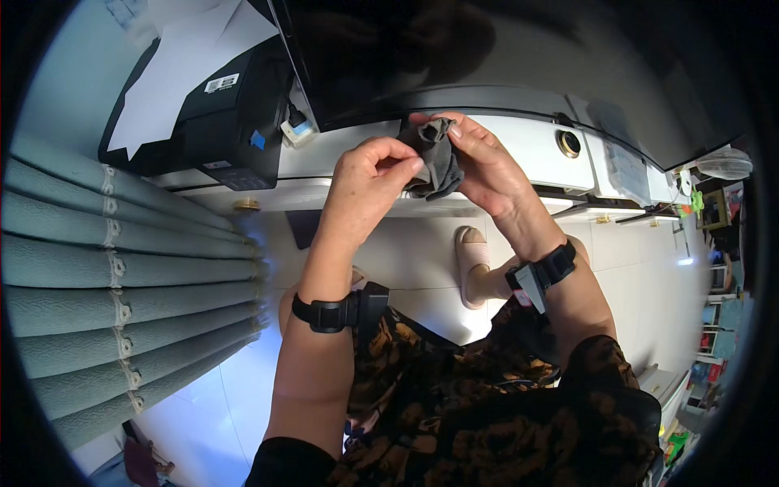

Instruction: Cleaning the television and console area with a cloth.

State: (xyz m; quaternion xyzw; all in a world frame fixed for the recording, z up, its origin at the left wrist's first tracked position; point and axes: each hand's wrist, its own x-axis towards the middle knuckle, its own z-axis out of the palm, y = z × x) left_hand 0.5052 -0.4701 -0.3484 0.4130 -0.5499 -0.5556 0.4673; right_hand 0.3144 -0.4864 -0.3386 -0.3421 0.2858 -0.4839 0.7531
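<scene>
A crumpled dark grey cloth [439, 164] is bunched up between my two hands, over the front edge of a white cabinet. My left hand [372, 182] pinches its left side between thumb and fingertips. On the other side, my right hand [490, 161] holds the rolled upper end, with the thumb on top and the fingers partly hidden behind the cloth. Black straps with small devices circle both wrists.
A black television [487, 61] stands just beyond my hands. To the left are a black printer [228, 115] with white paper and a plug adapter [298, 131]. A grey-green curtain [67, 262] hangs at the left. White drawers [535, 152] extend right.
</scene>
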